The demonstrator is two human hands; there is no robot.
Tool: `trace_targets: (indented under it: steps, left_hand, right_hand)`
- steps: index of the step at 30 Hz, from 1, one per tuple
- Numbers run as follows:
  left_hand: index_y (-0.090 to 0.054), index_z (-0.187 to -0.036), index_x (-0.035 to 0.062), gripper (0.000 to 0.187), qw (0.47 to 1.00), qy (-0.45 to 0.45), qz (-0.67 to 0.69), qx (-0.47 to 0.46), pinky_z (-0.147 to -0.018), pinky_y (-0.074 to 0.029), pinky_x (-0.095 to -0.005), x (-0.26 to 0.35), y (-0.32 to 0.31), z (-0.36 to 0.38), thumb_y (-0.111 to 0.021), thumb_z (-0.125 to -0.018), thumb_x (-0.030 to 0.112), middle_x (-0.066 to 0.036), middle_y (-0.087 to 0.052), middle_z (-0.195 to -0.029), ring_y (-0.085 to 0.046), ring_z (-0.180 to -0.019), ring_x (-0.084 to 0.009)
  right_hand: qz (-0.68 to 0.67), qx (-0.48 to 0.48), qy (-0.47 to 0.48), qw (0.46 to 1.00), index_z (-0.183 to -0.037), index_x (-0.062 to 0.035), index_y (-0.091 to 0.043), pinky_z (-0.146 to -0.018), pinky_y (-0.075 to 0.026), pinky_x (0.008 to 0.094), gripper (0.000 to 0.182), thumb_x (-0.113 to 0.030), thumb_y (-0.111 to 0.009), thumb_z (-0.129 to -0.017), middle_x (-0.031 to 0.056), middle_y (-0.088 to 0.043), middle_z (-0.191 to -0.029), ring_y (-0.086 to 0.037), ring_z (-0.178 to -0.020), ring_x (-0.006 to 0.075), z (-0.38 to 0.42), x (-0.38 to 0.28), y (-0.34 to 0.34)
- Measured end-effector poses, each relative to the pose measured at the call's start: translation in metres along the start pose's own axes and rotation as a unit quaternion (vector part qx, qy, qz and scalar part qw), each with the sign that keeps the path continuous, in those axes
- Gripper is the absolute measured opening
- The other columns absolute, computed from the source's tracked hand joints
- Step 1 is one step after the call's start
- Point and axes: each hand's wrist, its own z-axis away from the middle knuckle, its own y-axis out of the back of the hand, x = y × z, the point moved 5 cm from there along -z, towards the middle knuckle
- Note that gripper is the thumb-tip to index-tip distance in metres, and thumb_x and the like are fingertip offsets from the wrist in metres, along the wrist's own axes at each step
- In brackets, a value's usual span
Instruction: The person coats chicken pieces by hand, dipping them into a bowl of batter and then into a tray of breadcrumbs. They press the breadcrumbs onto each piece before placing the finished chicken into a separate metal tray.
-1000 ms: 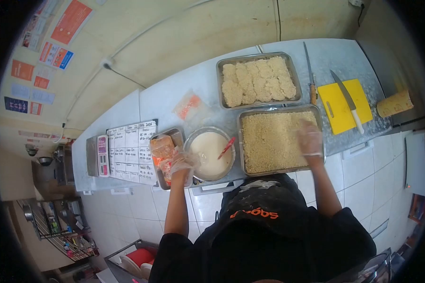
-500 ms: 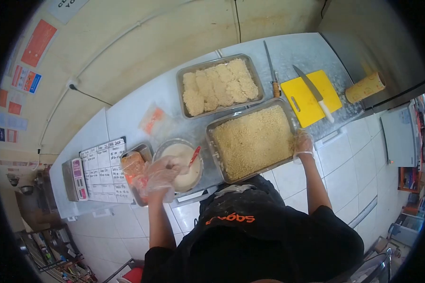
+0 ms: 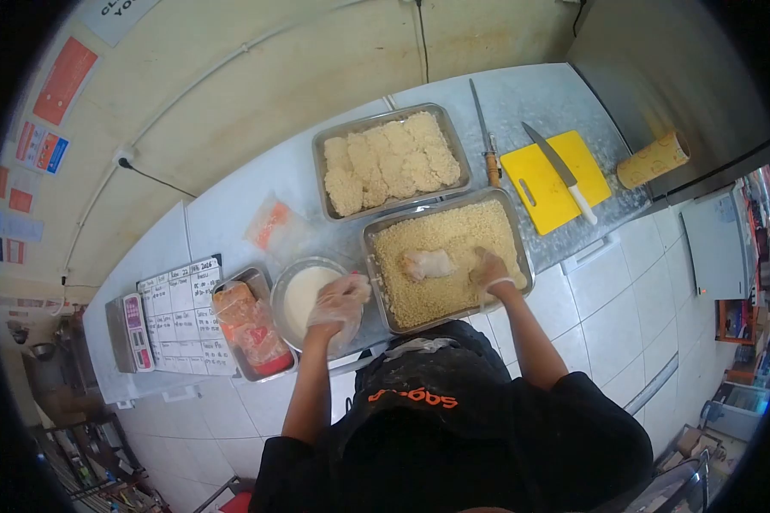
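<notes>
A pale, wet, batter-coated piece of what looks like meat (image 3: 428,264) lies on the breadcrumbs (image 3: 436,303) in a deep metal tray (image 3: 530,248). My right hand (image 3: 493,273), in a clear plastic glove, reaches into the crumbs just right of that piece. Its fingers point down, apart from the piece, and the tips are partly hidden. Over the right side of a bowl of white batter (image 3: 304,295) hovers my left hand (image 3: 340,303), also gloved, its fingers loosely stretched toward the tray and no object visible in them.
Behind is a metal tray (image 3: 321,162) of crumbed pieces. A knife (image 3: 556,161) lies on a yellow cutting board (image 3: 535,214), beside a long thin rod (image 3: 485,120). Left are a container with plastic-wrapped food (image 3: 252,325), a scale (image 3: 135,332) and a written chart (image 3: 180,308).
The wet piece now lies in the crumb tray. My left hand has moved right over the bowl, and my right hand has gone from the tray's right edge into the crumbs.
</notes>
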Motion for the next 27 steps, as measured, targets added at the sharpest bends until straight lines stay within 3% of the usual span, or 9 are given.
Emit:
trace_targets:
  steps: [2, 5, 8, 12, 14, 16, 21, 24, 27]
  left_hand:
    - [-0.066, -0.105, 0.0079, 0.027, 0.999, 0.002, 0.032, 0.021, -0.068, -0.049, -0.0323, -0.048, 0.025, 0.009, -0.061, -0.084, 0.023, -0.005, -0.063, -0.082, -0.058, -0.073, -0.0174]
    - [-0.068, -0.105, 0.0059, 0.026, 0.973, 0.17, 0.093, 0.128, -0.068, -0.049, -0.0314, -0.018, 0.074, 0.055, -0.063, -0.084, 0.02, -0.005, -0.066, -0.085, -0.059, -0.074, -0.0166]
    - [-0.069, -0.096, 0.0062, 0.02, 0.971, 0.036, -0.05, 0.231, -0.066, -0.049, -0.0328, -0.082, 0.126, 0.073, -0.063, -0.085, 0.022, -0.006, -0.065, -0.082, -0.059, -0.073, -0.0166]
    - [-0.065, -0.08, 0.0068, 0.022, 0.923, 0.151, -0.258, 0.242, -0.07, -0.049, -0.0424, -0.085, 0.176, 0.11, -0.056, -0.088, 0.025, -0.016, -0.066, -0.087, -0.063, -0.08, -0.0328]
    - [-0.067, -0.089, 0.0069, 0.019, 0.883, 0.189, -0.377, 0.206, -0.079, -0.049, -0.045, -0.124, 0.195, 0.115, -0.059, -0.08, 0.022, -0.019, -0.066, -0.094, -0.063, -0.09, -0.0369]
    - [-0.066, -0.09, 0.0076, 0.019, 0.866, 0.188, -0.418, 0.201, -0.081, -0.049, -0.0453, -0.147, 0.208, 0.116, -0.053, -0.084, 0.021, -0.018, -0.065, -0.095, -0.062, -0.092, -0.0363]
    - [-0.066, -0.094, 0.007, 0.022, 0.853, 0.136, -0.463, 0.198, -0.084, -0.049, -0.045, -0.174, 0.224, 0.11, -0.049, -0.086, 0.019, -0.017, -0.066, -0.1, -0.062, -0.096, -0.0359]
    - [-0.065, -0.11, 0.0111, 0.029, 0.872, 0.143, -0.458, 0.095, -0.095, -0.045, -0.0419, -0.181, 0.215, 0.087, -0.051, -0.087, 0.023, -0.016, -0.062, -0.116, -0.058, -0.11, -0.0324]
    - [-0.051, -0.133, 0.0123, 0.043, 0.833, 0.14, -0.523, 0.113, -0.11, -0.03, -0.0397, -0.249, 0.195, 0.036, -0.044, -0.092, 0.024, -0.017, -0.047, -0.137, -0.043, -0.13, -0.0298]
  right_hand:
    - [-0.024, -0.089, 0.007, 0.996, -0.128, -0.0004, -0.052, -0.098, -0.043, 0.0359, 0.065, -0.024, -0.071, -0.07, 0.0248, -0.06, -0.12, -0.057, -0.115, 0.0333, 0.002, -0.052, 0.032]
    - [-0.052, -0.128, 0.145, 0.98, -0.123, 0.0009, -0.055, -0.096, -0.045, 0.0369, 0.056, -0.021, -0.068, -0.073, 0.0235, -0.063, -0.114, -0.059, -0.111, 0.0334, -0.004, -0.115, 0.044]
    - [-0.166, -0.191, 0.09, 0.963, -0.121, 0.0023, -0.055, -0.097, -0.044, 0.0377, 0.052, -0.015, -0.066, -0.073, 0.0247, -0.06, -0.117, -0.057, -0.113, 0.0352, -0.032, -0.122, 0.044]
    - [0.211, -0.036, 0.226, 0.95, -0.127, -0.0016, -0.049, -0.096, -0.045, 0.0402, 0.055, -0.002, -0.058, -0.072, 0.0272, -0.06, -0.111, -0.057, -0.106, 0.0393, -0.093, -0.031, 0.019]
    - [0.247, 0.028, 0.196, 0.948, -0.121, -0.0018, -0.055, -0.097, -0.043, 0.0428, 0.047, -0.009, -0.058, -0.075, 0.0293, -0.058, -0.115, -0.055, -0.11, 0.0422, -0.065, -0.075, 0.032]
    - [0.119, -0.122, 0.13, 0.977, -0.126, -0.0027, -0.052, -0.098, -0.042, 0.0427, 0.053, -0.009, -0.058, -0.074, 0.0277, -0.058, -0.118, -0.054, -0.112, 0.0412, -0.079, -0.045, 0.008]
    - [0.018, -0.206, 0.164, 0.964, -0.135, 0.0002, -0.043, -0.105, -0.038, 0.0389, 0.063, -0.018, -0.063, -0.078, 0.0258, -0.055, -0.126, -0.052, -0.12, 0.0372, -0.044, -0.112, 0.035]
    - [0.113, -0.166, 0.308, 0.93, -0.141, 0.0009, -0.036, -0.109, -0.033, 0.0429, 0.078, -0.034, -0.068, -0.079, 0.0242, -0.044, -0.14, -0.042, -0.131, 0.035, -0.021, -0.131, -0.019]
    - [0.348, -0.113, 0.292, 0.884, -0.146, -0.0013, -0.027, -0.111, -0.026, 0.0517, 0.099, -0.054, -0.069, -0.074, 0.0209, -0.027, -0.152, -0.028, -0.14, 0.0343, 0.0, -0.155, -0.046]
